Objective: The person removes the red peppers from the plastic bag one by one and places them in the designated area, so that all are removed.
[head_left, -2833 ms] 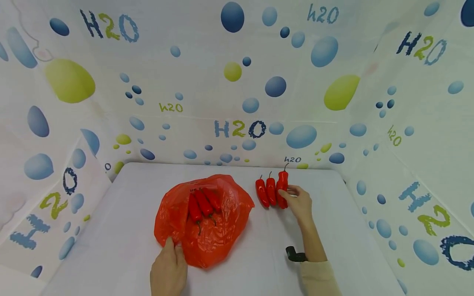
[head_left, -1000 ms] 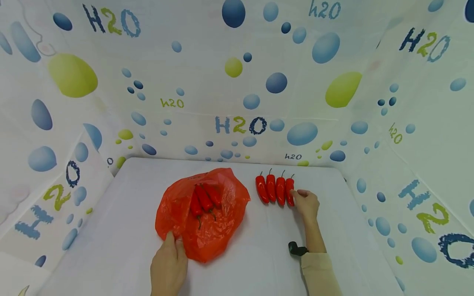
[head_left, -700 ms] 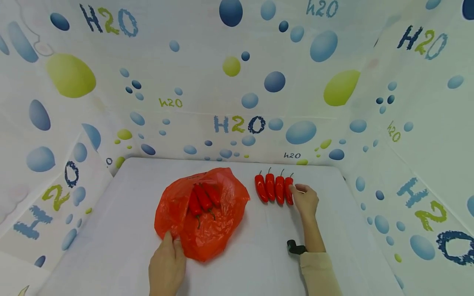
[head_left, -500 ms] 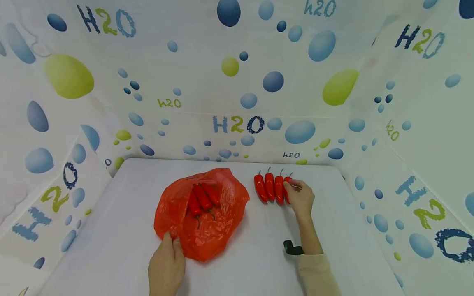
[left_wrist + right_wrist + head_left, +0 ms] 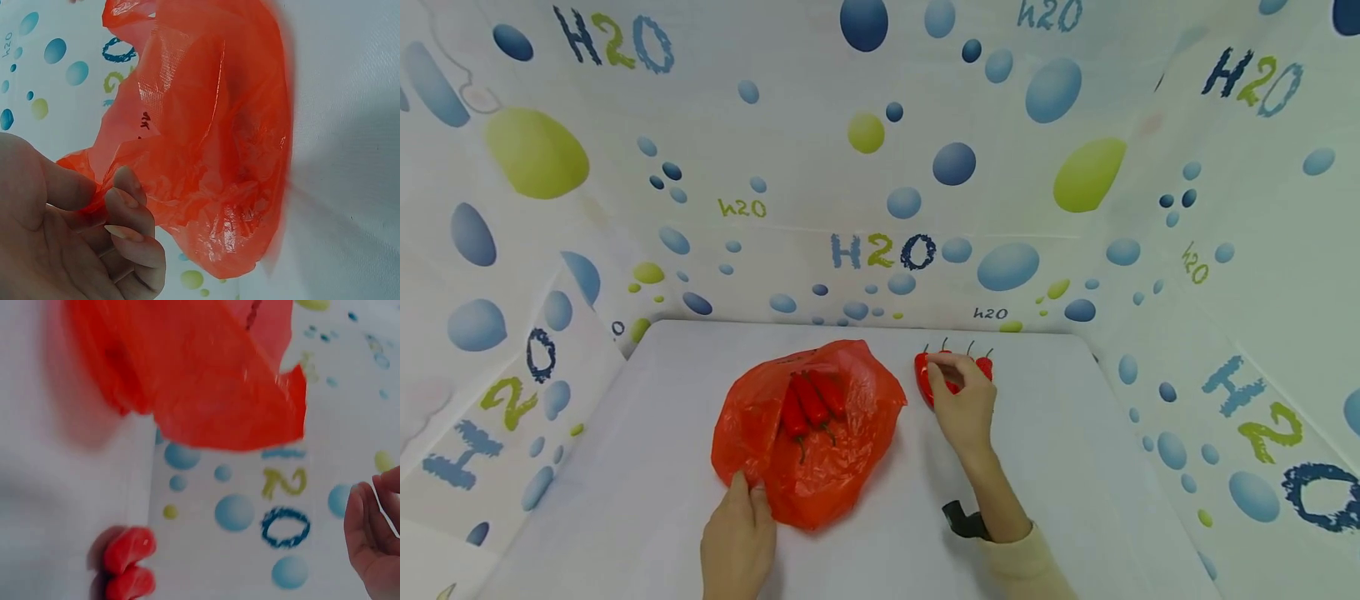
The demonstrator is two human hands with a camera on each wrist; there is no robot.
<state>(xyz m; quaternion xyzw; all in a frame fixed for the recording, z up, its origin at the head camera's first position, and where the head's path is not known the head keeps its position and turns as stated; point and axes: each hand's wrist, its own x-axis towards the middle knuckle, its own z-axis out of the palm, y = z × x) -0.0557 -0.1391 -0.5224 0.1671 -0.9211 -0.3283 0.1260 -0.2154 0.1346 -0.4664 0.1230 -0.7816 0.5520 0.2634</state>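
A red plastic bag [image 5: 842, 492] lies with its mouth facing the person, and several red peppers [image 5: 812, 403] show inside. The left hand [image 5: 739, 542] pinches the bag's near left edge; in the left wrist view the thumb and fingers of that hand [image 5: 94, 231] grip the film of the bag [image 5: 212, 125]. To the right stands a row of several red peppers [image 5: 922, 377], partly covered by the right hand [image 5: 966, 408]. That hand hovers above them with bent fingers and nothing between them, also in the right wrist view, where the hand [image 5: 375, 537] is away from two pepper tips [image 5: 130, 550].
A white table [image 5: 1097, 467] carries everything. Behind and beside it hangs a white sheet [image 5: 812, 150] with blue and green spots and H2O lettering. A black strap with a small block [image 5: 964, 521] sits on the right wrist.
The right hand has let go of the rightmost pepper, which now lies in the row, and has moved left over the other peppers. The left hand stays on the bag.
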